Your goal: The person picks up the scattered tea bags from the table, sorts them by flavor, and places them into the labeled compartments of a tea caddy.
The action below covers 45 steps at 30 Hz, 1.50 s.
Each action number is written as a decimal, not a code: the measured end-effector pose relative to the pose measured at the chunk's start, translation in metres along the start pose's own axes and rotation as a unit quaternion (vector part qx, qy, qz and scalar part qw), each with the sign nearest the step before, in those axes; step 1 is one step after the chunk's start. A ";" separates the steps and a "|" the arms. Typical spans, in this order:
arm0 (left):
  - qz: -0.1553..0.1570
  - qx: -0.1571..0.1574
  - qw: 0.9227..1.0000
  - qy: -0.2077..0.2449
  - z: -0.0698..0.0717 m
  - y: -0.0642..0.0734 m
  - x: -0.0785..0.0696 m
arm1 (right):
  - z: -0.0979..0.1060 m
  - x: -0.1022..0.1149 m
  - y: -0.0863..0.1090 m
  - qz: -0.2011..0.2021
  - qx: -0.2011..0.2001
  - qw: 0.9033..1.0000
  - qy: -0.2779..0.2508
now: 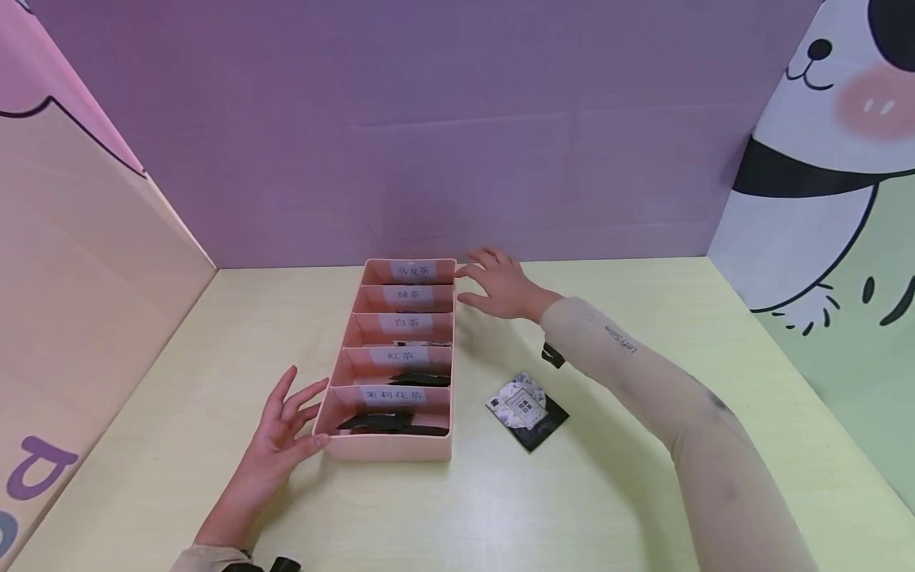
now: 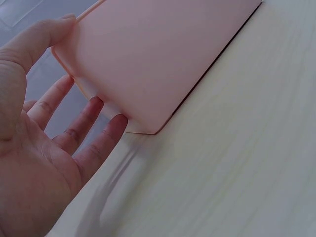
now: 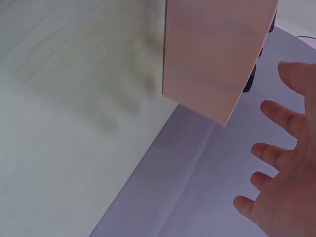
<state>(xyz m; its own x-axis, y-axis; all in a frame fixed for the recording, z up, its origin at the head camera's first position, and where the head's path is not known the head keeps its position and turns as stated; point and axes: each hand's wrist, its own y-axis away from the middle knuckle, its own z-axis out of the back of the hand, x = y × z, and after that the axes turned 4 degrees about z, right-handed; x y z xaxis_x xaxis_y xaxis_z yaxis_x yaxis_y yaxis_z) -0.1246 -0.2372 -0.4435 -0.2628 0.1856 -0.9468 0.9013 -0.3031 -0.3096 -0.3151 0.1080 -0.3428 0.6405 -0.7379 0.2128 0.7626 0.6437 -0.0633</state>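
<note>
A long pink box (image 1: 389,450) stands on the table, divided into several labelled compartments. Dark sachets (image 1: 386,423) lie in the front compartment, and more show in those behind it. My left hand (image 1: 280,441) is at the box's front left corner, its thumb at the rim and its fingers spread along the side; the left wrist view shows fingertips at the box's edge. At the far right corner, my right hand (image 1: 503,287) hovers beside the box with fingers spread, apart from it in the right wrist view. Nothing is in either hand.
One black-and-white patterned sachet (image 1: 527,411) lies on the table (image 1: 600,508) to the right of the box, below my right forearm. A purple wall (image 1: 457,143) rises behind the box, with printed panels (image 1: 808,230) at both sides.
</note>
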 end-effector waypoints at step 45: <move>0.005 -0.003 1.000 -0.006 0.001 0.002 0.000 | -0.032 -0.009 0.109 0.040 0.161 0.984 -0.059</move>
<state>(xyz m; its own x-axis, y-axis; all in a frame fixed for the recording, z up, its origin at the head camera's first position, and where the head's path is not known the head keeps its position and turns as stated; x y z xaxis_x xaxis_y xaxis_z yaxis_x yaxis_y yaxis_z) -0.1236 -0.2390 -0.4441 -0.2578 0.1718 -0.9508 0.9058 -0.2995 -0.2997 -0.2352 0.1784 -0.3832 0.6678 -0.6661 0.3321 0.6304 0.7434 0.2234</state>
